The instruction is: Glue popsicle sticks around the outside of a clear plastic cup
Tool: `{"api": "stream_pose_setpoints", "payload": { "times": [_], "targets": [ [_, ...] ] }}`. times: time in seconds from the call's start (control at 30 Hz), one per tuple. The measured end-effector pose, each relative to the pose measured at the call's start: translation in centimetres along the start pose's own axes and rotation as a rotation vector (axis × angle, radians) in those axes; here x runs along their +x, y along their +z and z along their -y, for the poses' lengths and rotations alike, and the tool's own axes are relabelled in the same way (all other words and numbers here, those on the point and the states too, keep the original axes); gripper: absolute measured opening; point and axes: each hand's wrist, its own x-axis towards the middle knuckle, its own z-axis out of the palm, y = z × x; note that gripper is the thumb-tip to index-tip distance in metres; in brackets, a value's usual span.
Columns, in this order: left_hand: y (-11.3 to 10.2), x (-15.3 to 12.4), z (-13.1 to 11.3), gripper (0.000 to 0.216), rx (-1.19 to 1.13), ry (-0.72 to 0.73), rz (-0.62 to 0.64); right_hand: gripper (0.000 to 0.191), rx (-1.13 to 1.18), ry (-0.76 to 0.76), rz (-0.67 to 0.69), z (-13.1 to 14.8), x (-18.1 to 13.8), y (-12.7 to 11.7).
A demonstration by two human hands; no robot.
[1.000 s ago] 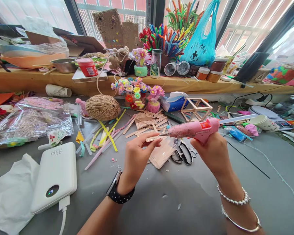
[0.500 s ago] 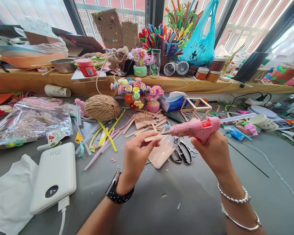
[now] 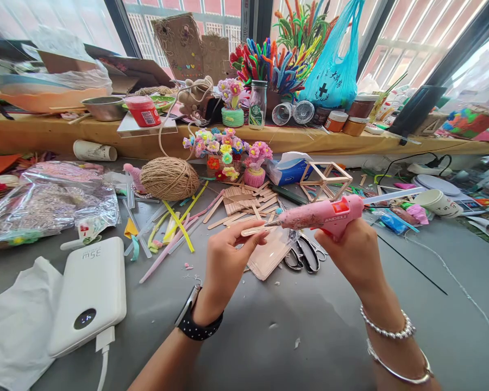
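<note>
Between the thumb and fingers of my left hand (image 3: 230, 258) is a popsicle stick (image 3: 253, 231), held nearly level with its rounded end toward the left. My right hand (image 3: 350, 258) wraps round the handle of a pink hot glue gun (image 3: 321, 216). The gun's metal nozzle points left and meets the stick, or sits just over it; I cannot tell whether glue is coming out. A clear glue stick (image 3: 395, 194) juts from the gun's back. Behind and below the hands lie a clear packet (image 3: 269, 255) and black-handled scissors (image 3: 307, 258).
Loose popsicle sticks (image 3: 240, 202) lie beyond my hands, near an open stick-built cube frame (image 3: 325, 182). A twine ball (image 3: 169, 179) and pipe-cleaner flowers (image 3: 257, 163) stand farther back. At left are a white power bank (image 3: 92, 293) with its cable and a plastic bag (image 3: 61, 201).
My right hand and the glue gun have shifted slightly left, bringing the nozzle a little farther along the stick. My left hand stays almost in place.
</note>
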Motion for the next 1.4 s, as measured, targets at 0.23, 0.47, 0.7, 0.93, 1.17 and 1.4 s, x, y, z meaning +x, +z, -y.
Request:
{"api": "stream_pose_setpoints", "payload": {
  "times": [0.23,0.47,0.7,0.93,1.17,1.4],
  "targets": [
    [0.0,0.0,-0.1,0.016,0.016,0.012,0.011,0.008,0.014,-0.017,0.003,0.4,-0.1,-0.1],
    [0.1,0.0,-0.1,0.018,0.013,-0.011,0.018,0.009,0.065,0.019,0.028,0.7,0.1,-0.3],
    [0.0,0.0,-0.2,0.019,0.050,-0.002,0.017,0.008,0.060,-0.027,0.017,1.0,0.1,-0.3],
    [0.2,-0.1,-0.1,0.018,0.021,-0.016,0.032,0.010,0.052,0.001,0.032,1.1,0.0,-0.5],
    [0.2,-0.2,0.0,0.019,0.026,-0.007,0.023,0.008,0.063,0.016,0.037,0.9,-0.1,-0.4],
    [0.2,-0.2,-0.2,0.017,0.030,-0.002,0.019,0.018,0.070,0.034,0.041,0.7,-0.1,-0.4]
  ]
}}
